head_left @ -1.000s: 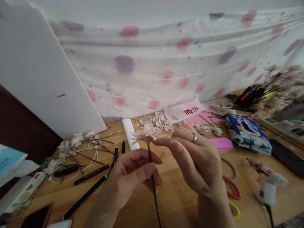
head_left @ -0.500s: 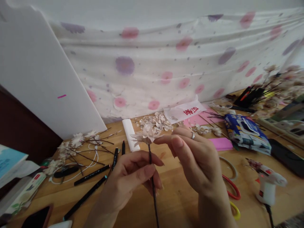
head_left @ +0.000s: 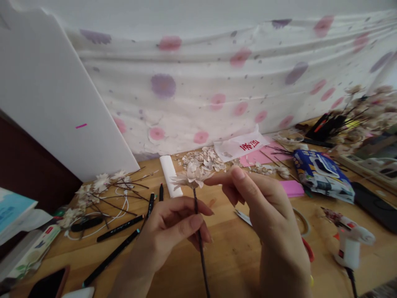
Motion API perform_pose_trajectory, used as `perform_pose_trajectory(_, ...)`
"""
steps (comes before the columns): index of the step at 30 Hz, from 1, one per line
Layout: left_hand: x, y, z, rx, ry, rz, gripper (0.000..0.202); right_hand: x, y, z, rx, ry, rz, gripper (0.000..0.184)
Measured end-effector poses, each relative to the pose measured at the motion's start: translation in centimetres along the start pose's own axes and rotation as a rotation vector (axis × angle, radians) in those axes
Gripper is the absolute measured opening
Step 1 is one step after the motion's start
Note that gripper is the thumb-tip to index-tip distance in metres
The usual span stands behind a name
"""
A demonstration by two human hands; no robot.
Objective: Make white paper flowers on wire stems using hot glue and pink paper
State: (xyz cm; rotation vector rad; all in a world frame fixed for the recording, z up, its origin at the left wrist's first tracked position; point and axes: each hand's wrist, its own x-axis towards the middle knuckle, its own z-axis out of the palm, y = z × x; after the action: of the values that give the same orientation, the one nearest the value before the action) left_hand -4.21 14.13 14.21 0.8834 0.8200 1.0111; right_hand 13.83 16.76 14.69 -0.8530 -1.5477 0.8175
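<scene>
My left hand (head_left: 176,234) grips the thin dark stem (head_left: 201,252) of a pale, papery flower (head_left: 192,176), pinching it between thumb and fingers. The stem stands nearly upright, blossom on top. From the right, my right hand (head_left: 263,207) reaches in with its index finger stretched out and the tip at the blossom's right petals. Its thumb is raised over that finger, and the other fingers are loosely curled, with nothing seen in them. Partly behind this hand lie scissors (head_left: 243,217) with red handles. Loose pale petals (head_left: 206,159) are heaped behind the blossom.
A white roll (head_left: 170,176) and several dark pens (head_left: 119,229) lie on the wooden table, with finished-looking flowers (head_left: 101,184) at left. To the right are a blue packet (head_left: 322,174), a pink pad (head_left: 291,188), a roll of tape (head_left: 302,221) and a glue gun (head_left: 347,240).
My right hand has turned and shifted slightly right, its index finger now straighter at the petals. The scissor blades have come into sight under it. My left hand stays put.
</scene>
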Motion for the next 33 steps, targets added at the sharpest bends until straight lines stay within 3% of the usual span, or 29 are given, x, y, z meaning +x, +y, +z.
perform_pose_trajectory(7,0.0,0.9,-0.4,-0.022,-0.013,-0.040,0.021,0.2,0.3,-0.4,0.024,0.195,-0.045,0.039)
perform_pose_trajectory(12,0.1,1.2,-0.8,-0.018,0.056,0.016,0.023,0.6,0.5,-0.6,0.094,0.409,-0.123,0.019)
perform_pose_trajectory(16,0.1,1.2,-1.0,-0.011,0.083,0.058,0.024,0.9,0.6,-0.5,0.149,0.513,-0.219,0.025)
perform_pose_trajectory(22,-0.2,1.2,-1.0,0.001,0.095,0.070,0.026,0.9,0.8,-0.5,0.100,0.524,-0.259,0.019)
perform_pose_trajectory(27,-0.1,1.0,-1.6,0.010,0.083,0.104,0.022,0.7,0.6,-0.5,0.150,0.479,-0.203,0.018)
perform_pose_trajectory(33,-0.2,1.3,-1.5,0.001,0.083,0.103,0.022,1.1,0.6,-0.8,0.405,0.268,-0.041,0.014)
